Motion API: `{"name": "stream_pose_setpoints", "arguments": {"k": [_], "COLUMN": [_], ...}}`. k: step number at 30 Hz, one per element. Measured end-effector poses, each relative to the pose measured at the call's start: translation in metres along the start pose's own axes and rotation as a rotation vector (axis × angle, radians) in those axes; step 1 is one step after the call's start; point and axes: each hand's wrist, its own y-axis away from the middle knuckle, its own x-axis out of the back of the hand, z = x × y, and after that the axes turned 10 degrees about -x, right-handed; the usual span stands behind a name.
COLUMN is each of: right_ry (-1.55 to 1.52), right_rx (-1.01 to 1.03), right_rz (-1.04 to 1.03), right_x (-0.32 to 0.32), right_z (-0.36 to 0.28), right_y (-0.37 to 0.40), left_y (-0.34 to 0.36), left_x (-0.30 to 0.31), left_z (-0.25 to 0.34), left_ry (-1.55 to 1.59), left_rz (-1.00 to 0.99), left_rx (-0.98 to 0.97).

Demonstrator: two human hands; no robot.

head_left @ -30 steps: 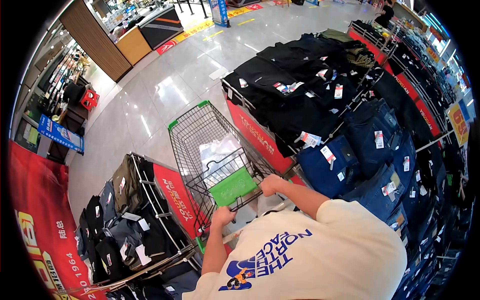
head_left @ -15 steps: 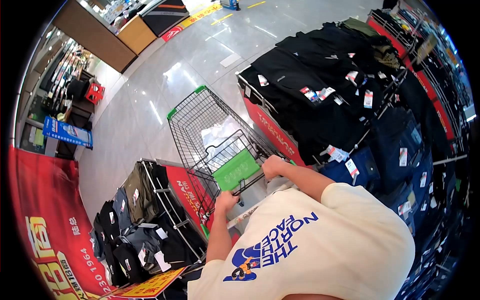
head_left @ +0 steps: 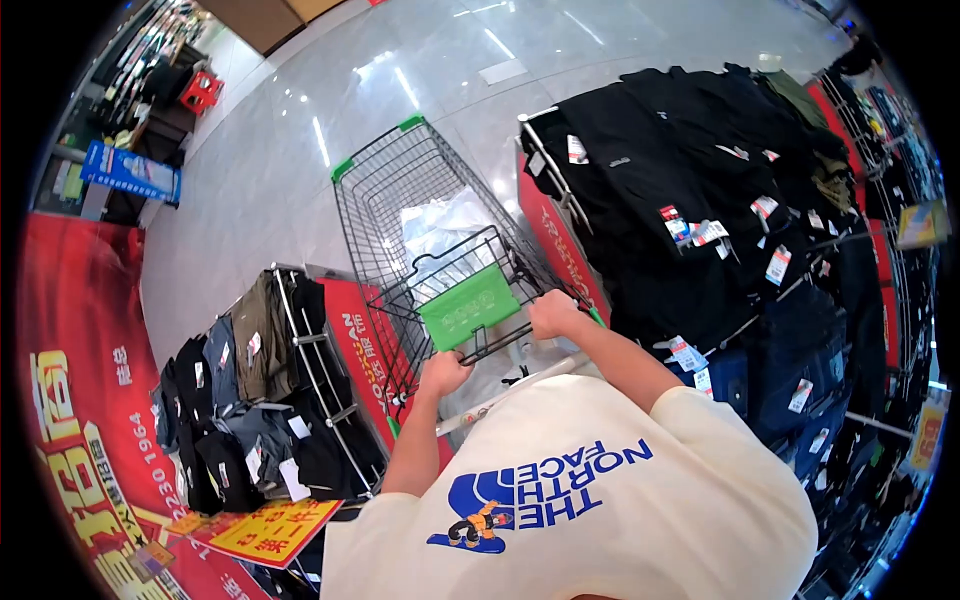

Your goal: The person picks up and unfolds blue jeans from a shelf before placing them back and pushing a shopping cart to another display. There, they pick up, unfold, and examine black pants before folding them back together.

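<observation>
Shopping cart (head_left: 378, 146) sits on the tiled floor (head_left: 250, 215), in the gap between two clothing racks, far end out past the left rack's far edge. White translucent plastic bag (head_left: 445, 222) lies in the basket, behind the green panel (head_left: 468, 306). Green caps on both far corners.

Left hand (head_left: 446, 373) is closed on the black rear bar (head_left: 494, 343), left of the panel. Right hand (head_left: 556, 314) is closed at the bar's right end, other side of the panel. Some fingertips hidden. Pale crossbar (head_left: 512, 390) runs between basket and shirt (head_left: 640, 500); forearms reach over it.

Step in hand, my read: two-handed steering of the cart at the rack gap. Pushing on would call for even force from both hands, basket kept parallel to the red side panels. Right flank is near the right panel (head_left: 562, 245), left flank near the left panel (head_left: 358, 345); a twist could rub either or snag hanging clothes.

Right rack: black garments (head_left: 660, 150) on top, jeans (head_left: 795, 345) at the near side, price tags on many. Left rack: olive garment (head_left: 262, 335), grey and black ones, yellow sign (head_left: 272, 532) at its near edge. Red banner (head_left: 85, 290) beyond, blue sign (head_left: 130, 172) and red stool (head_left: 201, 92) farther out.
</observation>
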Motion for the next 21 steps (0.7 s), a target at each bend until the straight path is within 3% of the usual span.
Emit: {"name": "stream_pose_setpoints", "arguments": {"k": [7,21], "right_ry": [0.015,0.075], "right_rx": [-0.026,-0.065], "right_rz": [0.039,0.029], "right_x": [0.025,0.105], "right_z": [0.000,-0.026], "right_y": [-0.028,-0.140], "left_y": [-0.027,-0.081], "left_x": [0.018,0.139], "left_z": [-0.026,-0.083], "left_ry": [0.026,0.031], "left_rz": [0.020,0.075], "left_rx": [-0.038,-0.060]}}
